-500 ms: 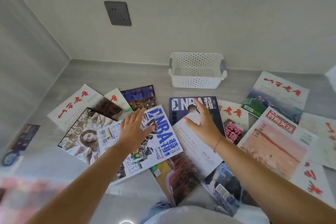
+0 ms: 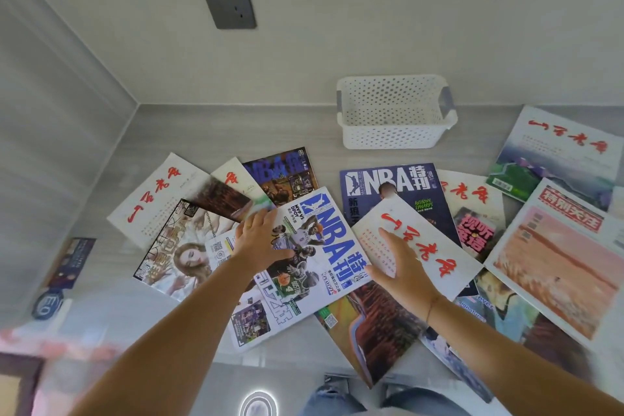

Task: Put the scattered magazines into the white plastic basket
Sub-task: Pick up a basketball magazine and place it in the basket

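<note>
Grey counter [image 2: 189, 132] runs into a corner, walled at the left and the back. Its near left part is smeared by blur, and a dark cover [image 2: 69, 262] there is hard to read. Both forearms reach in from below. The left hand [image 2: 260, 240] is spread, fingers straight, over the white NBA magazine [image 2: 324, 246]; I cannot tell whether it presses on the cover. The right hand [image 2: 401, 267] is open too, thumb out, above the red-titled magazine [image 2: 435, 240], which lies tilted across a dark blue NBA magazine [image 2: 395, 186] and hides its lower half.

Covers overlap so much that an exact count fails: at least a dozen show. Three carry NBA titles, the third [image 2: 283, 176] half buried farther back. Five carry red brush lettering. A fashion cover [image 2: 175, 253] lies left of the left hand. Those at the right, such as the pink one [image 2: 557, 263], are cut off by the frame edge.

Beyond the spread lies a bare strip of counter. One white basket [image 2: 391, 135] stands there by the back wall, empty and apart from every magazine. One dark socket [image 2: 228, 3] sits on the wall above.
</note>
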Motion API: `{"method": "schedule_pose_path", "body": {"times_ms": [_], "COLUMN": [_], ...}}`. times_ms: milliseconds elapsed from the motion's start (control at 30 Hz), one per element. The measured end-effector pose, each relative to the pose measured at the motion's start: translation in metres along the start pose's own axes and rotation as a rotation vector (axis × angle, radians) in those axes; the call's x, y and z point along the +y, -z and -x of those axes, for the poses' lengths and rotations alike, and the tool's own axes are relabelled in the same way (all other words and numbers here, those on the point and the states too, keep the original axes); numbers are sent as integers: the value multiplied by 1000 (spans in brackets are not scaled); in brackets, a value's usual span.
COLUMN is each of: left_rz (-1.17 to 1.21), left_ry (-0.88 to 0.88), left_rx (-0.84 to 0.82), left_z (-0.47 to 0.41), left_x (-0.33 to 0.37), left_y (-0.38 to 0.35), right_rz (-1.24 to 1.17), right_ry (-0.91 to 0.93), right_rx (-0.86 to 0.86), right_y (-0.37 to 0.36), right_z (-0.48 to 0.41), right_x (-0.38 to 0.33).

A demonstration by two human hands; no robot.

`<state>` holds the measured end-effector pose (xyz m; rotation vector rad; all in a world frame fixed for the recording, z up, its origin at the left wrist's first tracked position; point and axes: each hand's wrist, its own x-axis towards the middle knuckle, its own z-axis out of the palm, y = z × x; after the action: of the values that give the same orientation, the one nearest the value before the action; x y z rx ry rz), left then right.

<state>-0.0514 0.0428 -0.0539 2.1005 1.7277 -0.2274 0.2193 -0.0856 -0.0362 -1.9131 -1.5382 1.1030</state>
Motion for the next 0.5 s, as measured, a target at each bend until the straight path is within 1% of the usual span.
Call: {"method": "schedule_pose_path", "body": {"times_ms": [133, 233, 300, 334, 434, 500], "left_rz": [-12, -14, 122, 224, 526, 691], "left_ry": [-11, -11, -40, -59, -134, -163], "left_rx": [-17, 37, 72, 46, -133, -216], "left_z": [-17, -28, -35, -36, -34, -30], "left_x": [3, 5, 4, 5, 10, 16], "left_y": [4, 13, 25, 31, 49, 59], "right_rz": [37, 41, 41, 35, -2, -119], "right_ry": [-25, -44, -57, -66, -98, -129], "right_rx": [39, 58, 66, 69, 97, 95], "right_y": [-6, -9, -11, -11, -13, -12], "right_z": [-2, -2, -3, -4, -6, -6], "right_x": [-2, -2, -3, -4, -5, -8]}}
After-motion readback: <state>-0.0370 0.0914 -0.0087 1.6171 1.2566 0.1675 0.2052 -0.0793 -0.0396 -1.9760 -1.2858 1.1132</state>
